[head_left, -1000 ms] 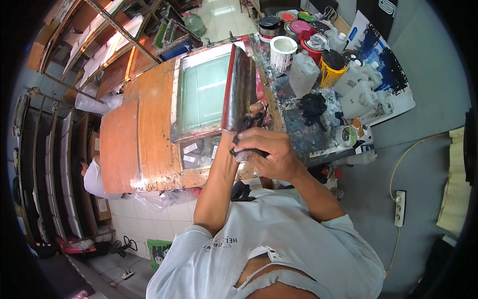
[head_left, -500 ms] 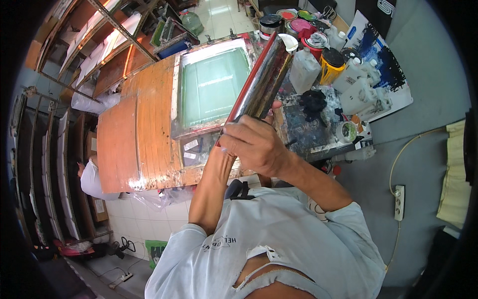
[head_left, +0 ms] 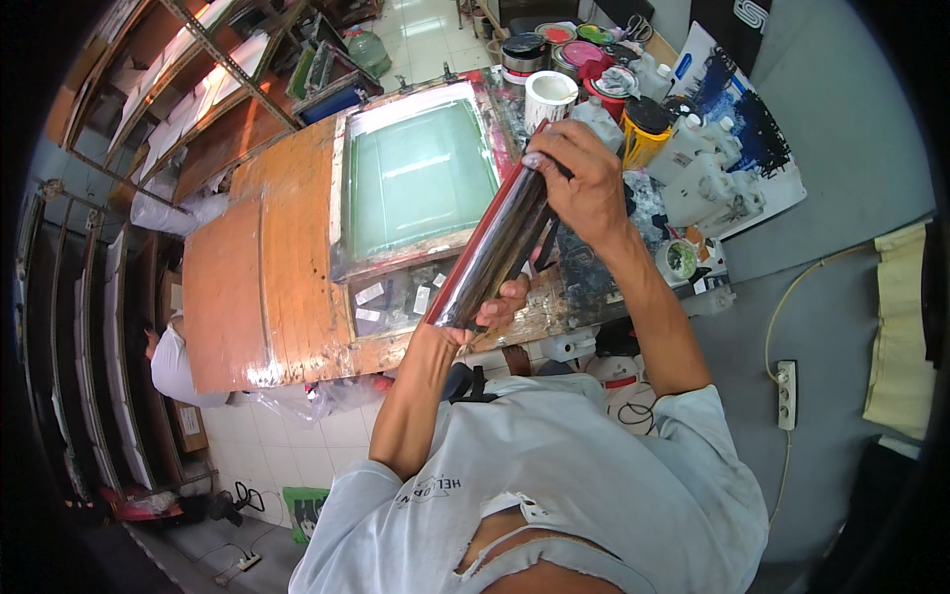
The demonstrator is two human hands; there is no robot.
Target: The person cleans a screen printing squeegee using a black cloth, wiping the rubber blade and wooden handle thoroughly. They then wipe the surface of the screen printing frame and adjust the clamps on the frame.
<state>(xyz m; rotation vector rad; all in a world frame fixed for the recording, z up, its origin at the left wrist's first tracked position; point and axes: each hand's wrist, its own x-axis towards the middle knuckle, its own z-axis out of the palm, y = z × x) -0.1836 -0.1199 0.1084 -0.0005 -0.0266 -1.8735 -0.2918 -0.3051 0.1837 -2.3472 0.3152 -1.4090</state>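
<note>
The left hand [head_left: 503,303], its fingers curled around the lower end, and the right hand [head_left: 586,176], bent closed over the upper end, hold a long shiny metal bar with a red edge [head_left: 488,247], slanted beside the near right corner of a framed rectangular screen with pale green mesh [head_left: 421,203]. Right of that screen stand a round white tub [head_left: 550,97] and, farther off, a black-lidded yellow bucket [head_left: 643,147].

A grey wall [head_left: 856,148] rises at right, near a pale yellow cloth [head_left: 896,337]; dark shelves [head_left: 96,376] line the left. White floor tiles [head_left: 421,45] show at top; bright light strikes the upper-left rack [head_left: 230,66].
</note>
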